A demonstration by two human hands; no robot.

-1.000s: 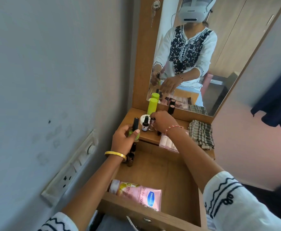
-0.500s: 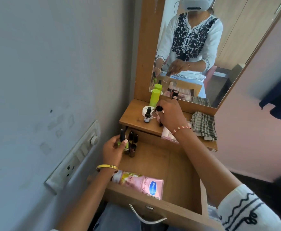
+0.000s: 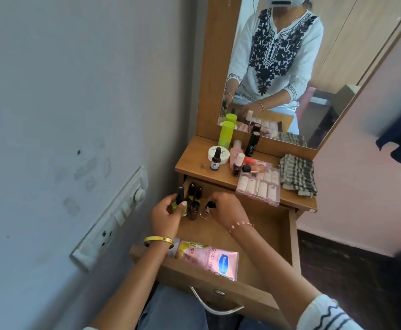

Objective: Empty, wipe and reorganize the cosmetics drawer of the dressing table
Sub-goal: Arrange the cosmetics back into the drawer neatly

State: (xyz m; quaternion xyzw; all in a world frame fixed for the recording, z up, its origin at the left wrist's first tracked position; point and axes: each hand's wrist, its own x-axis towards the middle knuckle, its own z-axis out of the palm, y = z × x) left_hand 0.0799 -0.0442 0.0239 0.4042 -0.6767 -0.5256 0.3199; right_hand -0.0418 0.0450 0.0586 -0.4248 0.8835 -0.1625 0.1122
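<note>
Drawer (image 3: 280,236) is pulled out below the table (image 3: 194,163). Bottles (image 3: 193,198) are clustered in its far left corner; a tube (image 3: 209,258) is laid along its near edge. On the table, a cloth (image 3: 297,175) is placed far right, a nail tray (image 3: 259,184) left of it.

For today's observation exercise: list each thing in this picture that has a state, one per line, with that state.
drawer: pulled open
left hand: grips a green bottle, upright
right hand: pinches a small dark-capped bottle in the drawer
pink pouch: lying flat in the drawer
green tube: standing, capped
checked cloth: folded on the tabletop
nail box: closed
</note>
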